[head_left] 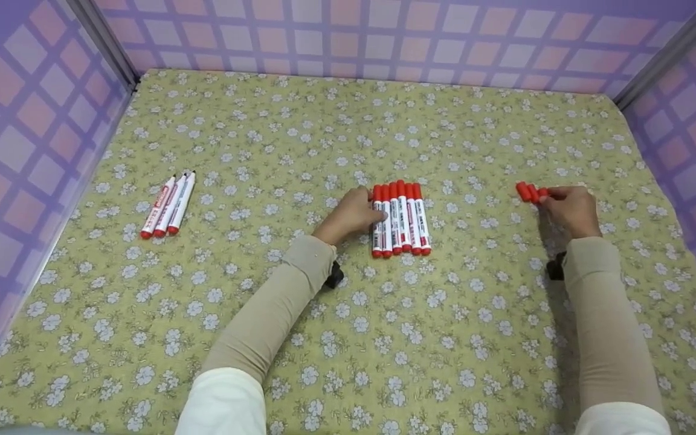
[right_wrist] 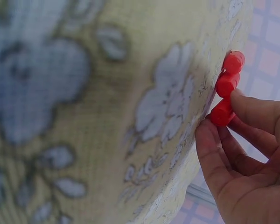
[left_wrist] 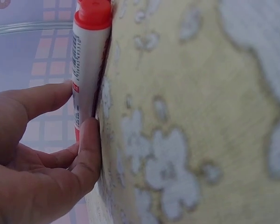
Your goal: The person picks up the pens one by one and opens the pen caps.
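Several white markers with red caps point(head_left: 400, 217) lie side by side in a row at the middle of the table. My left hand point(head_left: 351, 216) is at the row's left side, thumb over the leftmost marker point(left_wrist: 88, 56) and fingertips low along its side, pinching it. Toward the right, three loose red caps lie together in a slanting line. My right hand point(head_left: 573, 211) pinches the rightmost red cap point(right_wrist: 221, 113) between thumb and fingers, close at the cloth. The other two caps point(right_wrist: 227, 84) lie right beside it.
Three uncapped white markers point(head_left: 168, 205) with dark tips pointing away lie at the left. A yellow-green floral cloth point(head_left: 299, 338) covers the table. Checked purple and pink panels point(head_left: 348, 42) stand along the back and both sides.
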`<state>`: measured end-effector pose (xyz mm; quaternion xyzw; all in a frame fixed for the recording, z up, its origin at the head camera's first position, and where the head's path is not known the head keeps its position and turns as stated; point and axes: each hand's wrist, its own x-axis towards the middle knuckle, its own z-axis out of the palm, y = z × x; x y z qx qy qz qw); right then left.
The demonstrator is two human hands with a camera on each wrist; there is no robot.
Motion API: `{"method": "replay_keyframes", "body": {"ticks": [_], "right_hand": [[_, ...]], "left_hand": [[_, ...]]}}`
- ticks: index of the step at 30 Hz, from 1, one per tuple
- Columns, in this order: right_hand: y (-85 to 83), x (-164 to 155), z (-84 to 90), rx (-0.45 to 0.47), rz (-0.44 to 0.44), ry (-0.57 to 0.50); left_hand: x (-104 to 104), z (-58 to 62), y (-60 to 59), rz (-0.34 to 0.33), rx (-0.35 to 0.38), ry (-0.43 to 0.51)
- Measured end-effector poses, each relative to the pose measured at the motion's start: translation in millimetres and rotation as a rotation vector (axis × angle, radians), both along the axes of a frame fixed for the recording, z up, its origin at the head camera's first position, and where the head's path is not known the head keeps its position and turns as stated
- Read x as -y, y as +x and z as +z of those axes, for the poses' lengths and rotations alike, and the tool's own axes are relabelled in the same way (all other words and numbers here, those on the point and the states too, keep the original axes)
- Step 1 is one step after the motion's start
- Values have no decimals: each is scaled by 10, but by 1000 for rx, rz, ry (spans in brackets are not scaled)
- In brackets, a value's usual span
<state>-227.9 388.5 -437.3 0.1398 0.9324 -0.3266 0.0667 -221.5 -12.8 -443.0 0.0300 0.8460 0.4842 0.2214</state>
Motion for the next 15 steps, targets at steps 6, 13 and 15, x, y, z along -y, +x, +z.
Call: {"method": "replay_keyframes", "body": {"ticks": [6,13,15], "right_hand": [[2,8,11,27,7,14],[-12,17,24,57,37,27],[-12,16,17,60,42,27]], "left_hand": [[-9,-8,-1,-3,2,15],[-1,-14,0,-22,-42,-8],[4,-15,-5,-31,-56,-25]]}}
